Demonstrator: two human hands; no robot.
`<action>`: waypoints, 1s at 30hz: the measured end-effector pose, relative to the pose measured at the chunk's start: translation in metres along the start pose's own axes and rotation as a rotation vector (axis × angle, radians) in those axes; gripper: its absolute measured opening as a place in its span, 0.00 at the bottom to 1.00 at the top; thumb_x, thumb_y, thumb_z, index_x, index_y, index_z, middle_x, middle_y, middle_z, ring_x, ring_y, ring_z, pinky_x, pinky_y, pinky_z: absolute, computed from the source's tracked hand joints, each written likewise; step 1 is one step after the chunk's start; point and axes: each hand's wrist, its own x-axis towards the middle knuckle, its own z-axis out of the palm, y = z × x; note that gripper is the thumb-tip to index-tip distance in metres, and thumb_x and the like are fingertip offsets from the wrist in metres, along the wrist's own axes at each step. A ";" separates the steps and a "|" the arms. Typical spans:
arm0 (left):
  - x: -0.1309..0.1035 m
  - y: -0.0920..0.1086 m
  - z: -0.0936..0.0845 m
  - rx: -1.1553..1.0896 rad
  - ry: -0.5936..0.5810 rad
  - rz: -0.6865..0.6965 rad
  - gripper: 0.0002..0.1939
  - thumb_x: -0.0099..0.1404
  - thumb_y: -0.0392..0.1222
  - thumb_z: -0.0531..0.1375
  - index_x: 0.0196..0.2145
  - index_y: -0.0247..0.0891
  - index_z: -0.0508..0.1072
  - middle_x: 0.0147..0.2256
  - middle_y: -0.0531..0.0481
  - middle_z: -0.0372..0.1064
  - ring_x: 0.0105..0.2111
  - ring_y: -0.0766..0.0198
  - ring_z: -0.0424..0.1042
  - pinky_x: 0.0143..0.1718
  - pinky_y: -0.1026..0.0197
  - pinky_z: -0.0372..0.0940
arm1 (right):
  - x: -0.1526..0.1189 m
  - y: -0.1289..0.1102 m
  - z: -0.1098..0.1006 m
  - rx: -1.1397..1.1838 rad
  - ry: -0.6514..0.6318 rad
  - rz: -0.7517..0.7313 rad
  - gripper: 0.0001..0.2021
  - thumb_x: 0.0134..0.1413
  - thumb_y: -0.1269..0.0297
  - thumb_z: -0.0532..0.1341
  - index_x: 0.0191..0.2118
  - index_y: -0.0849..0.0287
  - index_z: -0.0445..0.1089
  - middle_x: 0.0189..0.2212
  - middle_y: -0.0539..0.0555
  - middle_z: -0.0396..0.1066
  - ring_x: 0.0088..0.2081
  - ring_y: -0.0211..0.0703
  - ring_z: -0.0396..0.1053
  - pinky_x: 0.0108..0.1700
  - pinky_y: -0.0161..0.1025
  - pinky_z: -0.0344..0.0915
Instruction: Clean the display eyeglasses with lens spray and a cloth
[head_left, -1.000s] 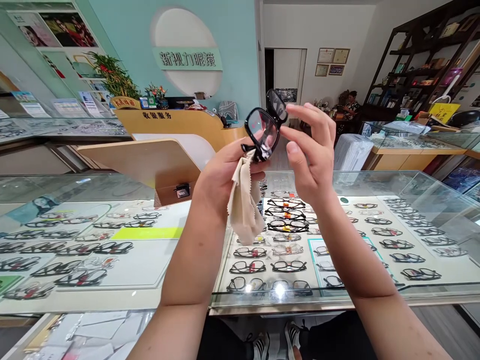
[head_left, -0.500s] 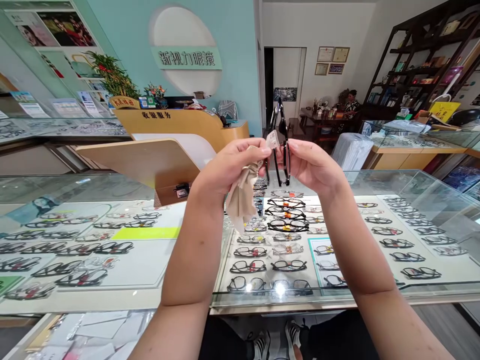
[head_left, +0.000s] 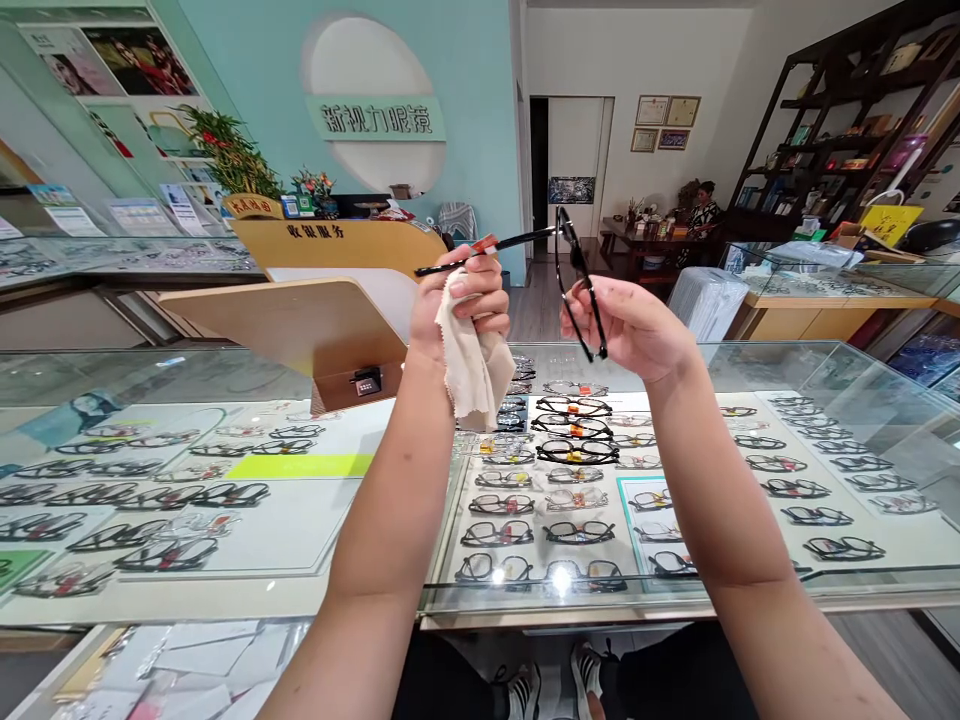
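Note:
Black-framed glasses [head_left: 577, 285] are held up above the glass counter, the frame turned edge-on. One temple arm [head_left: 521, 239], with an orange-red tag on it, stretches left to my left hand [head_left: 469, 295]. That hand's fingers are wrapped round the temple and a beige cloth [head_left: 472, 365], which hangs down from it. My right hand [head_left: 626, 320] pinches the frame's rim from the right between thumb and fingers.
Below lies a glass display counter [head_left: 442, 605] with rows of glasses inside. A tilted wooden panel [head_left: 285, 320] stands on its left part. Further back are a cashier desk [head_left: 345, 245], a dark shelf [head_left: 825, 110] and a seated person [head_left: 703, 210].
The glasses have turned, and one temple now points left. My left hand has moved slightly left and up, its fingers curled round the temple with the cloth. The small white tag no longer faces the camera.

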 end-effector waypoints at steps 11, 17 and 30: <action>-0.018 -0.019 0.033 0.561 0.042 0.294 0.09 0.73 0.50 0.64 0.43 0.43 0.75 0.21 0.59 0.56 0.19 0.69 0.54 0.21 0.66 0.50 | -0.014 -0.020 0.003 -0.231 0.139 -0.205 0.21 0.61 0.38 0.72 0.39 0.52 0.76 0.50 0.55 0.84 0.62 0.54 0.79 0.68 0.56 0.77; -0.041 -0.039 0.048 1.006 -0.012 0.467 0.16 0.65 0.44 0.74 0.50 0.46 0.80 0.27 0.57 0.64 0.26 0.66 0.62 0.28 0.64 0.57 | -0.012 -0.018 0.002 -0.276 0.170 -0.286 0.21 0.63 0.37 0.71 0.42 0.51 0.77 0.53 0.54 0.84 0.62 0.53 0.79 0.69 0.59 0.75; -0.038 -0.049 0.041 1.404 -0.003 0.759 0.16 0.77 0.57 0.65 0.39 0.44 0.84 0.39 0.45 0.81 0.43 0.53 0.79 0.47 0.55 0.70 | -0.007 -0.006 0.022 -0.197 0.163 -0.284 0.22 0.63 0.36 0.69 0.43 0.51 0.77 0.57 0.56 0.82 0.58 0.54 0.81 0.58 0.53 0.81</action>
